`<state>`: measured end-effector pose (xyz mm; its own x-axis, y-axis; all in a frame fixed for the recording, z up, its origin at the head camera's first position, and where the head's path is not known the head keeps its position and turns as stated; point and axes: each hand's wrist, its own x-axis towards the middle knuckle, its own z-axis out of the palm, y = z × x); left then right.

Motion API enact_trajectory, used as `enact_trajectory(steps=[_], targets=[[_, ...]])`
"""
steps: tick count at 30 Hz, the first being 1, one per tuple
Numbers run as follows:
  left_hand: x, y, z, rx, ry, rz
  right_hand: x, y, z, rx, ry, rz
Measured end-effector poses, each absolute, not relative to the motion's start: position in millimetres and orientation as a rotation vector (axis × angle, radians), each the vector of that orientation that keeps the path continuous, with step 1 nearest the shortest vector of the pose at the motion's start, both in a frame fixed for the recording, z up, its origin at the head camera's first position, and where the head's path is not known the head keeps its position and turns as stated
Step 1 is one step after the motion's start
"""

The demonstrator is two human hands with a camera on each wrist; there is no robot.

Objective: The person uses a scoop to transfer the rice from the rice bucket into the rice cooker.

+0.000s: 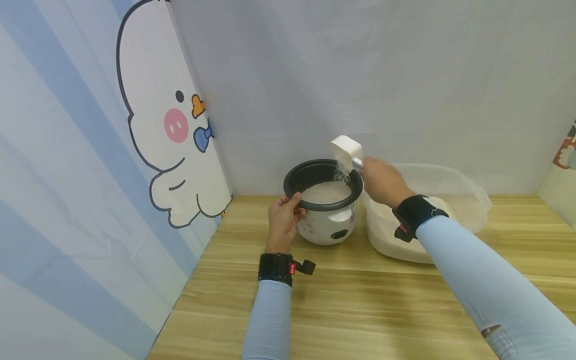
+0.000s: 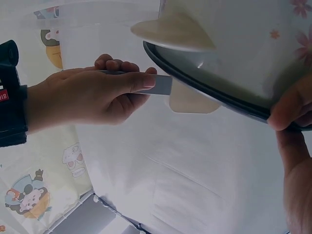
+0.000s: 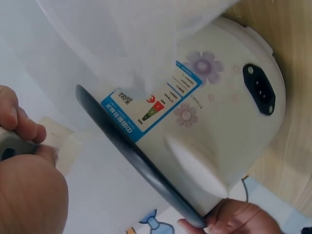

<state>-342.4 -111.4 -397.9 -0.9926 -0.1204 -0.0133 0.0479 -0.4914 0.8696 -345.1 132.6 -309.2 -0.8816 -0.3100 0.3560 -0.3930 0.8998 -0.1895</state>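
A small white rice cooker (image 1: 330,223) with a black inner pot rim (image 1: 294,197) stands on the wooden table (image 1: 360,300); white rice (image 1: 326,192) lies inside. My left hand (image 1: 283,215) grips the pot rim on its left side, also shown as fingers (image 2: 287,109) on the dark rim (image 2: 204,85). My right hand (image 1: 382,182) holds the handle of a white scoop (image 1: 346,150), tipped over the pot, with rice falling from it. In the left wrist view the right hand (image 2: 92,97) pinches the scoop's handle (image 2: 158,85). The right wrist view shows the cooker's flowered side (image 3: 209,97).
A clear plastic tub (image 1: 468,200) holding rice sits right of the cooker, under my right forearm. A cartoon duck curtain (image 1: 171,125) hangs at the left and a plain white wall stands behind. Bare wooden tabletop stretches toward me.
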Motion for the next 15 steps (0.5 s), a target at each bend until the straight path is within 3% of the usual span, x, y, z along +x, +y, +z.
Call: enact_trajectory(steps=[15], targets=[[-344.8,-110.5,-398.6,0.104,-1.515,-2.642,-339.5,133.3,-319.5,0.703,-2.727,0.121]])
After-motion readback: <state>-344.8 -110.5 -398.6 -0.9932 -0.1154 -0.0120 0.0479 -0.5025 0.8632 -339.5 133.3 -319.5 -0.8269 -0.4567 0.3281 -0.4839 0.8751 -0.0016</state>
